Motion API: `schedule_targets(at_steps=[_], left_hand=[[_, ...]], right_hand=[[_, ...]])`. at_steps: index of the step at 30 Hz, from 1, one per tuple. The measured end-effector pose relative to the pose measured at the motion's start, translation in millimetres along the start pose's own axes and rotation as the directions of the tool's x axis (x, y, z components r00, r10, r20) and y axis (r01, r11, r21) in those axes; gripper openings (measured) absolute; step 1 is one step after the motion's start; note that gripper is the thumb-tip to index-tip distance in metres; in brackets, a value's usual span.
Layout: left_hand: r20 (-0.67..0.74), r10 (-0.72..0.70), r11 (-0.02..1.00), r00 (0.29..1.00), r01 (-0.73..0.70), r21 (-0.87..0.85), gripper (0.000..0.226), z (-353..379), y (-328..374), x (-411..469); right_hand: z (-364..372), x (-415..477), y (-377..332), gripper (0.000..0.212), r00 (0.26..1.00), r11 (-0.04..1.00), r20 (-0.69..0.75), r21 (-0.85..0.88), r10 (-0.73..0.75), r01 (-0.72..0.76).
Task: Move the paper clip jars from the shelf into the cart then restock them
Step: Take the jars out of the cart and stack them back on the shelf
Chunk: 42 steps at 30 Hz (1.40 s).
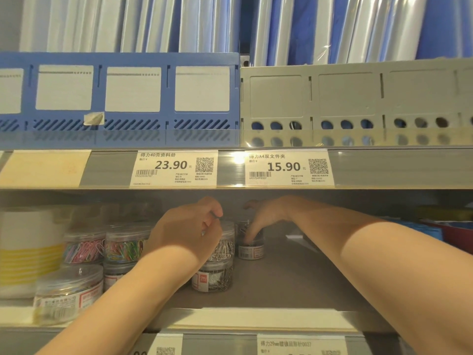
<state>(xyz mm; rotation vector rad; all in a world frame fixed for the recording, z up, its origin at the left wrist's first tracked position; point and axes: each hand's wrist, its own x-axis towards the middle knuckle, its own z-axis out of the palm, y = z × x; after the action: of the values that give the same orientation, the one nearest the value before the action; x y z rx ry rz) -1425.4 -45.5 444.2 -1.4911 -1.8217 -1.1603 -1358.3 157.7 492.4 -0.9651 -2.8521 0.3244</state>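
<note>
Both my hands reach into the lower shelf point(294, 283). My left hand point(189, 231) curls round the top of a clear jar of silver paper clips point(225, 245), which is stacked on another silver-clip jar point(213, 276). My right hand point(258, 216) reaches further back, fingers pointing down round a small dark-clip jar point(252, 248) with a barcode label. To the left stand jars of coloured paper clips point(84, 245) point(125, 244) and a blurred jar point(66, 293) at the front edge.
A white and yellow container point(28, 249) stands at the far left. The upper shelf carries a blue file rack point(120, 90) and a grey file rack point(353, 96) with price tags point(176, 167) below. Red and blue items point(450, 231) sit far right.
</note>
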Motion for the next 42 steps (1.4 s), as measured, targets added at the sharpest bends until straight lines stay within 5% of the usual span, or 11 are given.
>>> schedule_targets(at_steps=[8, 15, 20, 24, 30, 34, 42], left_hand=[[0.124, 0.093, 0.995, 0.988, -0.096, 0.019, 0.015, 2.8, 13.4, 3.5], [0.071, 0.36, 0.933, 0.93, -0.361, 0.001, 0.021, 1.1, 40.8, -19.5], [0.049, 0.485, 0.868, 0.873, -0.475, -0.142, 0.041, -0.4, 113.3, -72.4], [0.051, 0.602, 0.772, 0.797, -0.564, -0.292, 0.029, -8.8, 196.8, -145.3], [-0.027, 0.778, 0.486, 0.627, -0.63, -0.606, 0.024, -26.0, 359.6, -285.1], [-0.1, 0.842, 0.29, 0.53, -0.601, -0.745, 0.023, -38.0, 465.3, -390.5], [-0.196, 0.948, -0.071, 0.249, -0.438, -0.896, 0.025, -46.6, 624.7, -571.0]], right_hand=[[15.8, -56.4, 0.5, 0.092, 0.984, 0.997, -0.171, -0.051, 0.043, -0.052], [17.3, -173.1, -21.0, 0.047, 0.965, 0.996, -0.261, -0.089, -0.043, 0.02], [33.8, -286.8, -5.0, 0.026, 0.85, 0.999, -0.526, 0.029, 0.032, -0.019], [64.8, -426.7, 1.5, 0.016, 0.758, 0.993, -0.641, 0.078, 0.117, -0.087], [114.4, -661.8, 10.7, 0.016, 0.697, 0.895, -0.612, 0.042, 0.374, -0.443], [159.3, -816.9, 3.2, 0.021, 0.543, 0.744, -0.588, 0.157, 0.599, -0.65], [256.3, -1028.5, -18.4, 0.034, 0.05, 0.298, -0.482, 0.454, 0.875, -0.84]])
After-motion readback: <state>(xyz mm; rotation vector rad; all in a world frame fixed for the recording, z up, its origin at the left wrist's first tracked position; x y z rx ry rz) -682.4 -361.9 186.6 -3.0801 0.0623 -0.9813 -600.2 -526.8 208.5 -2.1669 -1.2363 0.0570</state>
